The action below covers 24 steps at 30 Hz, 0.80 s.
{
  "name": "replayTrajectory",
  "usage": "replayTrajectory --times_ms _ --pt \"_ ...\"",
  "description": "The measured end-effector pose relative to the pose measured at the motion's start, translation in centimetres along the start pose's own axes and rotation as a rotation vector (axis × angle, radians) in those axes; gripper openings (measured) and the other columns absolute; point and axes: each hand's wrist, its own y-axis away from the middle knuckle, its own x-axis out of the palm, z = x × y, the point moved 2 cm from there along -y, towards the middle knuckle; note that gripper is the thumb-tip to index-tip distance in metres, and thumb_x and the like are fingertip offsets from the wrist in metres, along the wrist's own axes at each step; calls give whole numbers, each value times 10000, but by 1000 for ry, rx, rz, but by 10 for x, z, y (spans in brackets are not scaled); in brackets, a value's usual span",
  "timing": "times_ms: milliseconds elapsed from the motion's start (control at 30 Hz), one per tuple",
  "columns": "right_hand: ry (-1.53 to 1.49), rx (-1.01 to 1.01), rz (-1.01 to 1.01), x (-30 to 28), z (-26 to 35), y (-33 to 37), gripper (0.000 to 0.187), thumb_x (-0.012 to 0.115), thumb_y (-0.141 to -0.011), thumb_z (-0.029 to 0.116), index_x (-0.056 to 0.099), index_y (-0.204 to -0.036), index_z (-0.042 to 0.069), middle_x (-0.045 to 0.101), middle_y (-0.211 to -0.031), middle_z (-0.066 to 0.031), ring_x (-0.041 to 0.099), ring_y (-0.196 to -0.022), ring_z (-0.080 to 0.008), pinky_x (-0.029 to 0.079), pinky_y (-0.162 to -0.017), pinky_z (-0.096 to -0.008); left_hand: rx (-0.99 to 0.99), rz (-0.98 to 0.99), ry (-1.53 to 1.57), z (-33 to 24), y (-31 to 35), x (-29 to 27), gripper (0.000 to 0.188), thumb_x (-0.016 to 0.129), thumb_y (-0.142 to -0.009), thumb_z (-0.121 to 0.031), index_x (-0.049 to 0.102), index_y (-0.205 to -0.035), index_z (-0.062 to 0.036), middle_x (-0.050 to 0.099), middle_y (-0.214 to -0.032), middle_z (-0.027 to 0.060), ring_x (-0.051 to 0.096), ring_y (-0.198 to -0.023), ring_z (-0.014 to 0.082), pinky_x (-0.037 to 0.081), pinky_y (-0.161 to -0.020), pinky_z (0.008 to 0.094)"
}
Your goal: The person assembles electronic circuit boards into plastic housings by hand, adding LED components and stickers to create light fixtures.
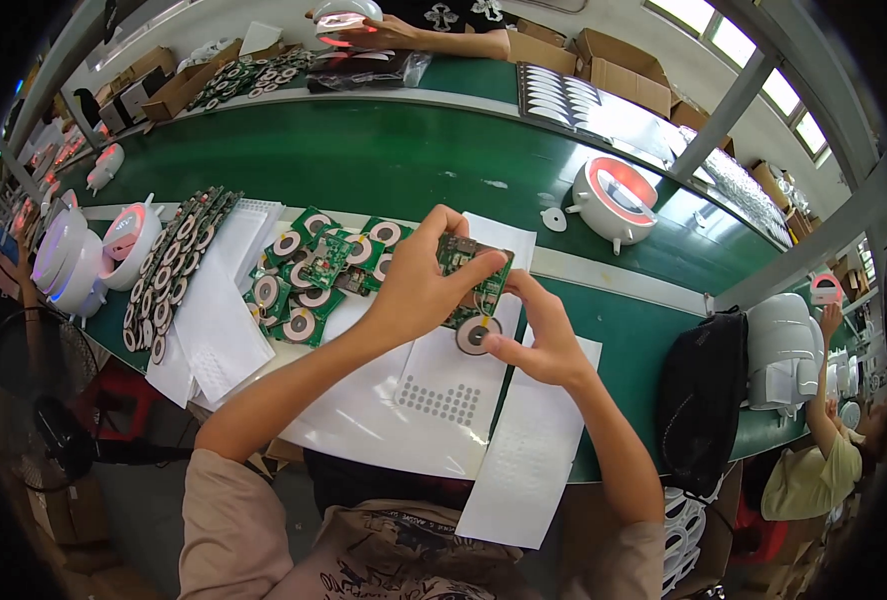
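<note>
A green circuit board (461, 255) is held up over the bench, with a round coil (478, 337) hanging at its lower end. My left hand (426, 280) pinches the board, thumb across its face. My right hand (542, 342) grips the coil's edge with the thumb, its index finger reaching up beside the board; the other fingers are partly hidden. Beneath the hands lies a white sheet with grey round stickers (439, 402). Another white sheet (529, 450) lies to its right, over the bench edge. Left of my hands is a pile of green boards with coils (304, 290).
Stacked coil boards (176, 265) and white round devices with ears (129, 240) stand at the left. Across the green conveyor (394, 150), a co-worker's hand (384, 35) holds a device. Another white device (614, 205) sits at right, beyond a black bag (704, 390).
</note>
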Motion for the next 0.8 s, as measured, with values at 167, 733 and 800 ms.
replayTrajectory --times_ms 167,733,800 --pt "-173 230 -29 5 -13 3 341 668 -772 79 523 -1057 -39 628 -944 -100 604 -909 -161 451 -833 -287 -79 -103 108 24 2 0 325 666 -815 -274 419 -809 -62 446 -681 -21 508 -642 26 411 -510 197" --pt "-3 307 -197 -5 -7 2 197 682 -778 113 652 -950 22 662 -749 -40 572 -632 -63 454 -573 -199 6 241 101 11 10 -13 171 647 -795 -48 613 -943 30 615 -840 41 571 -725 73 462 -610 200" --pt "77 146 -216 -7 1 1 176 694 -752 92 677 -917 34 674 -738 -65 603 -610 -82 459 -540 -205 58 289 -99 -1 11 -15 190 663 -771 -3 625 -955 24 613 -835 37 560 -711 68 463 -614 195"
